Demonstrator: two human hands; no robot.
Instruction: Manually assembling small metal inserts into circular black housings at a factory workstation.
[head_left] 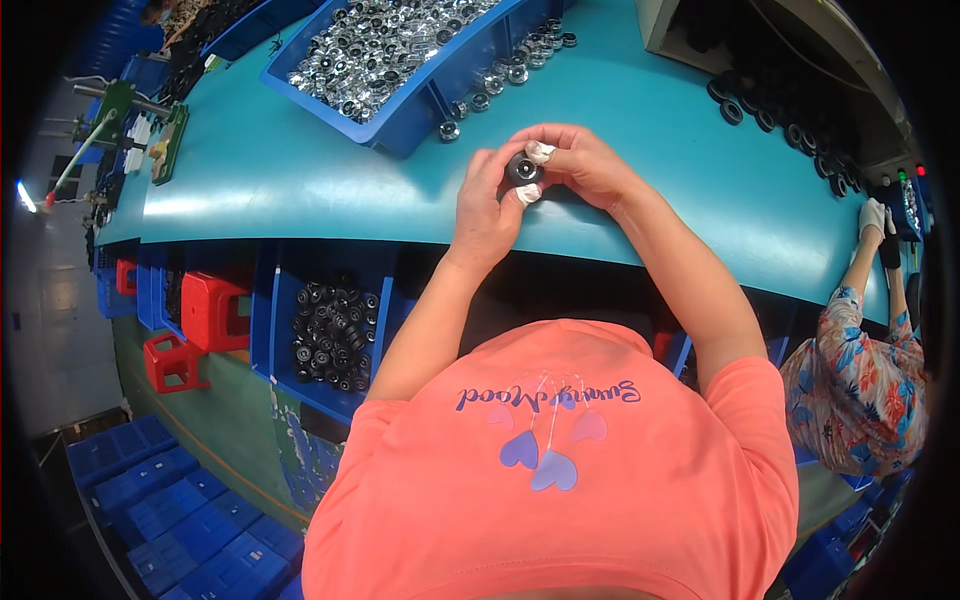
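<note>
A small black wheel (517,176) with a shiny centre is held just above the near edge of the teal table (330,205). My left hand (484,200) grips its left side, thumb pressed at the lower rim. From the right, my right hand (588,168) closes on the same wheel, thumb at its top. White tape wraps both thumb tips. The fingers behind the wheel are partly hidden. Beyond my hands, several clear and silvery hubs (481,102) lie beside a blue bin (404,132) heaped with more of them.
Black rings (765,120) lie at the right by a grey machine housing (690,30). A blue crate (262,330) of black wheels sits below the table edge. Left are a green hand press (118,105) and red stools (212,310). Another person in a floral top (860,390) works at right.
</note>
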